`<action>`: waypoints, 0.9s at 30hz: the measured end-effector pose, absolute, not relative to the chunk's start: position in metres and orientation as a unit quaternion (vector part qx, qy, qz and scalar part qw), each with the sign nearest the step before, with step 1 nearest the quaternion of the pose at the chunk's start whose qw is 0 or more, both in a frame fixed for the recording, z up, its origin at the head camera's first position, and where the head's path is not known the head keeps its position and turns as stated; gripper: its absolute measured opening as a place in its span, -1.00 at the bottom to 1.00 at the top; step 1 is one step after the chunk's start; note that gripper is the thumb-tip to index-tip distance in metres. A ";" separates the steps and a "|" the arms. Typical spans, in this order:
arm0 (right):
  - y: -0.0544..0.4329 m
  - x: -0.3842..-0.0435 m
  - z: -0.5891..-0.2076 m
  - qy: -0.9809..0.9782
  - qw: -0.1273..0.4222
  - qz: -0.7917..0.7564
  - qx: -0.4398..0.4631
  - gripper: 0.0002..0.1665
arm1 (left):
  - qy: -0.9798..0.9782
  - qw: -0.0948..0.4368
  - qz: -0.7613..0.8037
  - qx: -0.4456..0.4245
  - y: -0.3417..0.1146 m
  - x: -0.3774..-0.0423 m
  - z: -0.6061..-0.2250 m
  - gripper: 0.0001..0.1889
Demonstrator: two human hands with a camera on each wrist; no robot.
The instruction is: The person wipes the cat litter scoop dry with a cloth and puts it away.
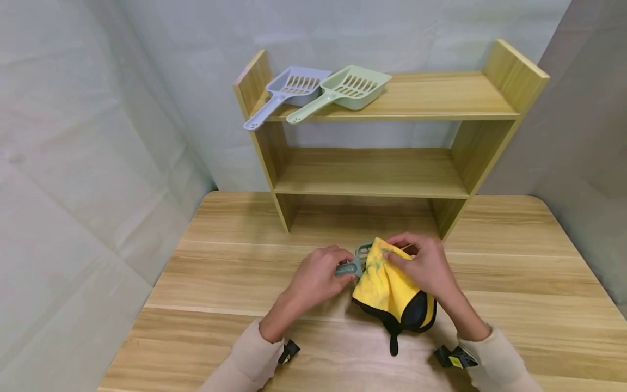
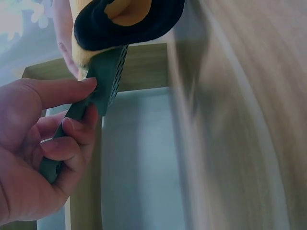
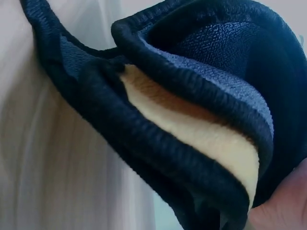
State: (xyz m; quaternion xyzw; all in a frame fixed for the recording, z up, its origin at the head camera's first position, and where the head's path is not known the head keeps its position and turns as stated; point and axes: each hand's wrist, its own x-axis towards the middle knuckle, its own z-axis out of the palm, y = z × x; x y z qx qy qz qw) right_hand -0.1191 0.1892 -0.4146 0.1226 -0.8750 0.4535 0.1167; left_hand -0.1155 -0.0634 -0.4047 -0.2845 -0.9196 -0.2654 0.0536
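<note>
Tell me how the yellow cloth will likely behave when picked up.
The yellow cloth is probably floppy: it creases where the right hand pinches it and bends over the scoop. It likely feels light, as it looks thin enough to fold easily. Its textured dark side suggests it won't be very slippery.

Shelf (image 1: 372,173) beyond yellow cloth (image 1: 382,286), tabletop (image 1: 534,283) sides free

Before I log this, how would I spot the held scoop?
In front of the wooden shelf, the left hand grips the scoop by its handle. A yellow cloth partly covers it; its darker grey-green separates it from the lilac scoop and pale green scoop up top.
</note>
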 end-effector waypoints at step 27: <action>0.208 -0.113 -0.399 -0.901 0.180 0.371 0.134 -0.75 | -0.903 0.034 -0.310 -0.297 -0.083 -0.125 -0.397 -0.68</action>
